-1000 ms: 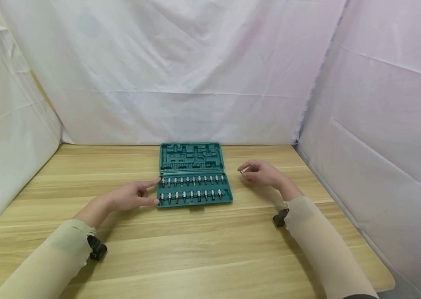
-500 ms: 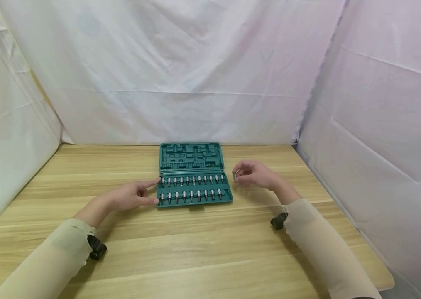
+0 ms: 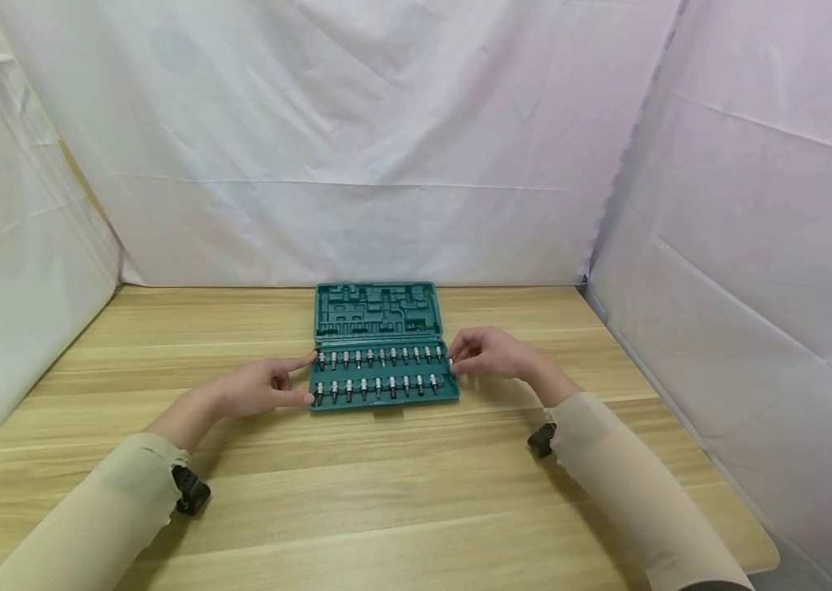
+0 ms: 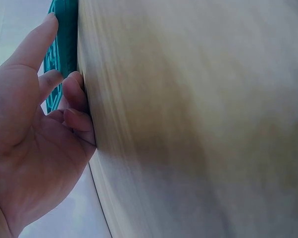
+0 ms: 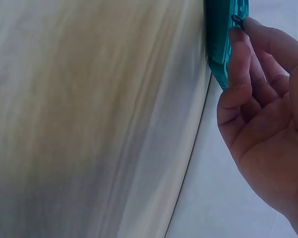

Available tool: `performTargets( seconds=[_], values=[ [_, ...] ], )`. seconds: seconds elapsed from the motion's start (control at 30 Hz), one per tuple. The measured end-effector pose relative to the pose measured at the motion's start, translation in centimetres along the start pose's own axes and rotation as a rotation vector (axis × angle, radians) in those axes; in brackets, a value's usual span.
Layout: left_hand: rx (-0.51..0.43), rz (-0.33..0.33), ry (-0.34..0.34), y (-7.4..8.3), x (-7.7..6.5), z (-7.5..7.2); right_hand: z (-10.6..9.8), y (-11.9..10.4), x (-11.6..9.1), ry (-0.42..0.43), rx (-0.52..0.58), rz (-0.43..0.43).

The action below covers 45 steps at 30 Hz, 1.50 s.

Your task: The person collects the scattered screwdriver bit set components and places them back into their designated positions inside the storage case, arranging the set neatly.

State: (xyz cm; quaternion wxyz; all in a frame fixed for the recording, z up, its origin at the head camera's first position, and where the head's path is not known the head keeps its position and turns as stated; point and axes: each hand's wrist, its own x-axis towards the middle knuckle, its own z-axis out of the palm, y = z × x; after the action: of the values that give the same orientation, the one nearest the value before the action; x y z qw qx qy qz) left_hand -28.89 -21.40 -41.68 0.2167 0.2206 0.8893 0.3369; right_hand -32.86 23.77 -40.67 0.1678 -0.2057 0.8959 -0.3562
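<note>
A green tool case (image 3: 379, 404) lies with its lid raised on the table. Two rows of silver-and-black bit sockets (image 3: 393, 389) fill much of its lower half. My left hand (image 3: 249, 388) touches the case's left edge with an outstretched thumb and forefinger; its other fingers are curled under, as the left wrist view shows. At the right edge of the case, my right hand (image 3: 491, 353) pinches a small bit socket (image 5: 237, 21) between thumb and fingertips. Most of that socket is hidden by the fingers, and I cannot tell whether it touches the case.
The moulded lid (image 3: 379, 310) leans back behind the tray. A wood-grain table (image 3: 357, 501) stretches beneath both arms. White cloth walls (image 3: 357, 148) stand at the back and on both sides. Each wrist carries a small black camera (image 3: 190, 490).
My right hand has moved left, carrying the bit socket from the table beside the case to the case's right edge. The left hand and the case have stayed put.
</note>
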Motion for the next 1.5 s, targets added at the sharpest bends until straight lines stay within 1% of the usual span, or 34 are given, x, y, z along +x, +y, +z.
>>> performTargets(
  seconds=[0.1,0.17,0.47,0.57,0.93,1.33,1.5],
  values=[
    [-0.002,-0.004,0.0,-0.04,0.0,0.02,0.31,-0.03,0.27,-0.01,-0.032,-0.005],
    [-0.005,-0.007,-0.001,-0.06,0.01,0.04,0.47,-0.03,0.39,-0.022,-0.035,-0.004],
    [-0.002,-0.003,0.002,0.03,-0.04,0.02,0.61,-0.18,0.47,-0.082,-0.026,0.003],
    [-0.006,0.001,-0.001,0.04,-0.02,0.0,0.57,-0.23,0.38,-0.096,-0.016,0.017],
    [-0.015,0.004,-0.001,-0.13,0.07,0.06,0.46,0.15,0.44,-0.115,-0.02,0.037],
    [-0.012,0.002,0.006,-0.36,0.25,0.2,0.72,0.12,0.65,-0.126,-0.021,0.087],
    [-0.015,-0.005,0.003,-0.2,0.14,0.17,0.87,-0.03,0.91,-0.132,0.012,0.123]
  ],
)
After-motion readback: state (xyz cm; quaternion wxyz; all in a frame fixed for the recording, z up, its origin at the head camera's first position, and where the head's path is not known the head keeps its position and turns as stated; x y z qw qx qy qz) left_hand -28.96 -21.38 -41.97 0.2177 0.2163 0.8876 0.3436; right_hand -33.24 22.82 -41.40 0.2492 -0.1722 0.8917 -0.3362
